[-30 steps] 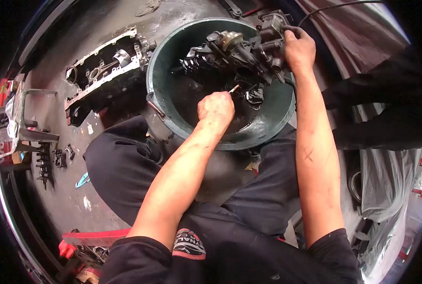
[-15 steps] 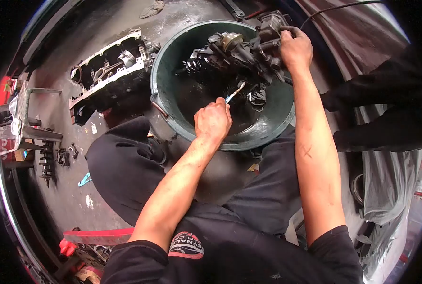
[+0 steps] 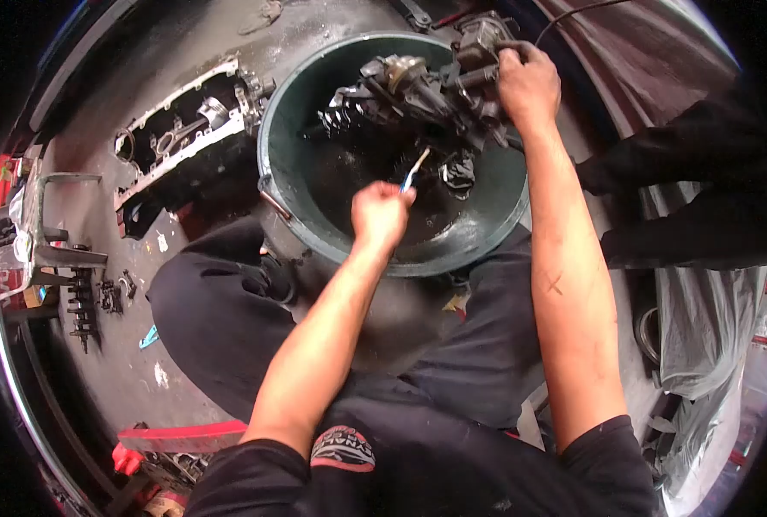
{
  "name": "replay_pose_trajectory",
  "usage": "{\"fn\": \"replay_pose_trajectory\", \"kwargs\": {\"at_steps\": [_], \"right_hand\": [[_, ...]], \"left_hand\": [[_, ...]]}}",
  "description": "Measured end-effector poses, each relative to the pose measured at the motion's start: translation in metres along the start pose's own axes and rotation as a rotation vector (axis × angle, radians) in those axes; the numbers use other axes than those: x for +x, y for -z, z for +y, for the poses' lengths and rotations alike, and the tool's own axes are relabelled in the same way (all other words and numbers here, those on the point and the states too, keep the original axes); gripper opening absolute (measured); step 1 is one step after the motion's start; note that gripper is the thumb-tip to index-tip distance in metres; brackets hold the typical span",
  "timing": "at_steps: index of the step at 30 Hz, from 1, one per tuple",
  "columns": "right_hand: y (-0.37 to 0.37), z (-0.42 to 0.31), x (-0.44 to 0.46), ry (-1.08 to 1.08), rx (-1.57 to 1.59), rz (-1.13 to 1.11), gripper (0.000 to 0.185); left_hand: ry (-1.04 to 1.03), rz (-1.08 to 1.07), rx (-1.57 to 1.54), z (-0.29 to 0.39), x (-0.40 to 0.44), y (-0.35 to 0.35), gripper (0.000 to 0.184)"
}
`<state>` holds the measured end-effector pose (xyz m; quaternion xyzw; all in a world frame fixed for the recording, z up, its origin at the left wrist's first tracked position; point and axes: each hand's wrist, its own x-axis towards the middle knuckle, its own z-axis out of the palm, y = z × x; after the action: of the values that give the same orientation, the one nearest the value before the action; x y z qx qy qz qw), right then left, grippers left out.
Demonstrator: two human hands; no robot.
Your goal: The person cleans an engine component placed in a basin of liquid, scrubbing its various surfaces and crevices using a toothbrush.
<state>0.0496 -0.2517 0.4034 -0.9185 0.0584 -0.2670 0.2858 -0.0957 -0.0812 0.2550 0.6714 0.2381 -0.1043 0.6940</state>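
Note:
Over the near side of a dark green tub (image 3: 267, 155), my left hand (image 3: 381, 217) is closed around a toothbrush (image 3: 415, 172), its head pointing up and away. My right hand (image 3: 530, 88) grips the right end of a grimy metal engine part (image 3: 409, 82) with a round brass-coloured piece on it. That part lies across the far side of the tub. The brush head is just below the engine part, seemingly apart from it. A small crumpled dark object (image 3: 458, 175) sits lower in the tub, where dark liquid shows.
An engine block (image 3: 181, 142) lies on the floor to the left. Beyond it stand a metal-framed chair (image 3: 56, 215) and a crankshaft (image 3: 82, 310). A person's dark-trousered legs (image 3: 676, 198) are at the right, near plastic sheeting (image 3: 702, 336). A red bar (image 3: 185, 438) is at lower left.
My left hand has drawn the toothbrush back slightly from the engine part, toward me. My right hand keeps its grip. The whole view has shifted a little.

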Motion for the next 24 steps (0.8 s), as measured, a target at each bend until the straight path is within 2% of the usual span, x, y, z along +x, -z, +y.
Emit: {"fn": "replay_pose_trajectory", "kwargs": {"at_steps": [1,5,8,9,12,16,19,20,24], "right_hand": [[0.000,0.001,-0.005,0.003,-0.004,-0.011,0.035],[-0.001,-0.008,-0.002,0.025,0.012,-0.009,0.033],[0.001,-0.007,-0.001,-0.010,0.029,-0.027,0.033],[0.000,-0.004,0.000,0.001,0.015,-0.016,0.033],[-0.001,-0.004,-0.001,0.016,0.006,-0.025,0.032],[0.000,-0.010,-0.004,0.033,0.002,-0.016,0.032],[0.003,-0.007,-0.003,0.049,-0.002,0.006,0.033],[0.002,-0.004,-0.001,0.065,-0.009,0.009,0.034],[-0.004,-0.002,0.001,0.076,-0.019,-0.025,0.036]], "left_hand": [[0.130,-0.043,-0.198,0.025,-0.005,-0.004,0.015],[0.053,-0.064,-0.124,0.037,0.017,-0.015,0.020],[0.062,0.001,-0.382,0.035,-0.006,0.004,0.011],[0.084,-0.007,-0.356,0.030,-0.007,0.012,0.013],[-0.362,0.204,0.312,0.021,0.011,0.002,0.012],[-0.359,0.176,0.494,0.034,0.010,-0.019,0.017],[-0.358,0.174,0.468,0.022,-0.023,0.008,0.019],[-0.269,0.135,0.463,0.015,-0.027,0.016,0.021],[-0.257,0.144,0.526,0.035,0.000,-0.010,0.020]]}}
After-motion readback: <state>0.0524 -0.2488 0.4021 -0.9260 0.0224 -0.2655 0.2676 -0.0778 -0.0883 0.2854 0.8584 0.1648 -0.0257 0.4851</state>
